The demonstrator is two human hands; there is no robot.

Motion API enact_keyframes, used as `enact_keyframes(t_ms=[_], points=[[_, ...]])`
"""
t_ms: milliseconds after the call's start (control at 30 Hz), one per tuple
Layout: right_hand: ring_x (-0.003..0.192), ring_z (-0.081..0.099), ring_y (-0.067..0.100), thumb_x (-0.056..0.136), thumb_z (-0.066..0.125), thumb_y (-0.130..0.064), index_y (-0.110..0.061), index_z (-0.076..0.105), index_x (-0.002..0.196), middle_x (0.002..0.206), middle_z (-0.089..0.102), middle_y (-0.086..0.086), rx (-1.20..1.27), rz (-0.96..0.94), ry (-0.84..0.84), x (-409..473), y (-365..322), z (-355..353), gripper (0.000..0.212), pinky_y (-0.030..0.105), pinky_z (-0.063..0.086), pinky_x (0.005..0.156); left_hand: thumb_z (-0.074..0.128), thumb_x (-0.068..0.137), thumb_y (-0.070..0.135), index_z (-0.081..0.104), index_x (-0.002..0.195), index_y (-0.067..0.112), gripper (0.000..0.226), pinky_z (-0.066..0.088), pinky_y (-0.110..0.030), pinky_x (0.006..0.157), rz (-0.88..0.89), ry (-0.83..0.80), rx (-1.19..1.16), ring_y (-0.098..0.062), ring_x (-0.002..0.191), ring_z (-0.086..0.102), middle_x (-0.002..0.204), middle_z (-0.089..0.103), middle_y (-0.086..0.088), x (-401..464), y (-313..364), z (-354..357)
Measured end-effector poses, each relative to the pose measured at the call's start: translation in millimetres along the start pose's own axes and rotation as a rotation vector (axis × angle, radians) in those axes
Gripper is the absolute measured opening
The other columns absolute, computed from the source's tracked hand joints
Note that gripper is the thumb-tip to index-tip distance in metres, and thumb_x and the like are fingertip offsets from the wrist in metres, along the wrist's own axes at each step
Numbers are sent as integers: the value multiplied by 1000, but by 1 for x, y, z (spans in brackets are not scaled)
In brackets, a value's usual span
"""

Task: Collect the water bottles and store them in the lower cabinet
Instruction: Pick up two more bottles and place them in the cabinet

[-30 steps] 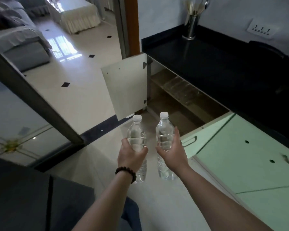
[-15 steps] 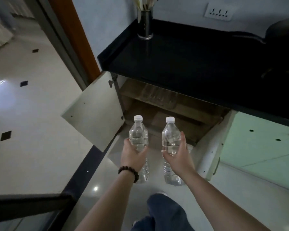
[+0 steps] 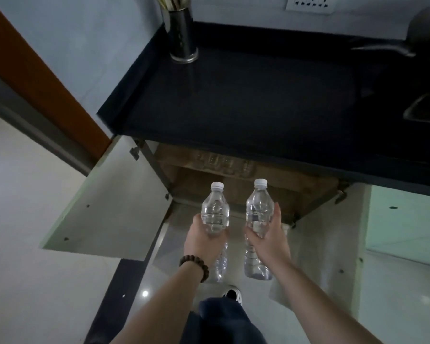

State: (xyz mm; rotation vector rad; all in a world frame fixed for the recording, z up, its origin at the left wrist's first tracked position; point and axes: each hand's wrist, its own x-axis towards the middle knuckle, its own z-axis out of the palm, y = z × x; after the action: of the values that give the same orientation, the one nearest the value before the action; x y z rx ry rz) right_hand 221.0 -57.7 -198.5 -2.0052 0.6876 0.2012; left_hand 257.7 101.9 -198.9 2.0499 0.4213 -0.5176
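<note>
I hold two clear water bottles with white caps, both upright, in front of the open lower cabinet (image 3: 236, 192). My left hand (image 3: 204, 240) grips the left bottle (image 3: 215, 214) around its middle. My right hand (image 3: 268, 238) wraps the right bottle (image 3: 258, 209) the same way. The two bottles stand side by side, a short gap apart, just short of the cabinet's opening. Inside, a wooden shelf carries several clear glasses (image 3: 224, 161); the space below it looks bare and brown.
Both cabinet doors stand swung open: the left door (image 3: 104, 207) and the right door (image 3: 328, 239). A black countertop (image 3: 246, 100) overhangs the cabinet, with a metal utensil holder (image 3: 183, 38) at its back left. Pale green closed doors (image 3: 405, 219) lie to the right. My shoe (image 3: 232, 294) shows below.
I have stepped closer and turned square onto the cabinet; both bottles came nearer to its opening, still held upright in the same grips.
</note>
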Motion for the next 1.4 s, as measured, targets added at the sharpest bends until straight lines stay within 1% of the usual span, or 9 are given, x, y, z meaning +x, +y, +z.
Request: enact_keyframes(t_ms=[267,400,533,667,800,967,1033,1233,1400], points=[[130,47,26,83,69,-35,-28,5,151,149,38,-2,85,44,118,108,28,47,94,31,37,91,79,76,34,47,107,25,45,45,-21,61,51,-94,-56,-2,77,59,92,62,11,127,-6,37],[124,51,24,82,73,-25,-31,24,145,125,49,-11,249,-26,159,194,56,74,80,30,42,92,80,75,34,51,102,31,39,48,-32,85,163,-161,-133,-13,95,59,102,62,8,218,-14,75],[107,58,20,79,74,-25,-37,41,132,118,60,-6,270,-66,202,273,74,85,64,46,51,91,80,75,34,65,103,25,33,53,-36,83,270,-200,-237,-17,97,64,98,69,6,290,-2,104],[93,66,27,80,73,-28,-23,62,102,95,67,3,297,-33,238,321,67,79,26,45,52,88,79,72,44,64,98,29,34,53,-43,88,374,-197,-232,-18,94,65,99,68,4,336,21,114],[90,67,31,73,77,-36,-12,65,101,97,69,10,385,36,234,349,60,76,38,46,53,88,75,61,63,51,127,28,78,45,-34,88,401,-225,-121,-15,106,54,118,55,10,358,53,114],[112,57,31,85,68,-40,-20,54,128,125,58,11,270,-34,293,371,52,75,50,34,45,88,67,75,63,51,130,21,70,34,-29,71,459,-139,66,-21,107,52,115,56,4,369,77,133],[115,56,31,87,66,-35,-17,52,130,127,57,11,251,-34,302,371,52,74,48,30,41,82,64,79,61,54,125,20,62,33,-28,75,500,-140,108,-20,104,53,105,51,6,371,79,140],[101,62,27,89,63,-20,-16,60,120,111,61,7,203,-16,255,375,62,76,32,30,48,78,68,84,42,57,123,0,58,45,-36,92,526,-129,6,-34,115,57,124,61,-18,391,69,149],[109,59,27,89,62,-26,-19,59,125,124,61,9,44,-64,253,380,71,76,37,28,44,83,42,96,54,48,133,15,55,33,-30,97,584,-138,75,-19,120,48,132,51,1,387,64,148]])
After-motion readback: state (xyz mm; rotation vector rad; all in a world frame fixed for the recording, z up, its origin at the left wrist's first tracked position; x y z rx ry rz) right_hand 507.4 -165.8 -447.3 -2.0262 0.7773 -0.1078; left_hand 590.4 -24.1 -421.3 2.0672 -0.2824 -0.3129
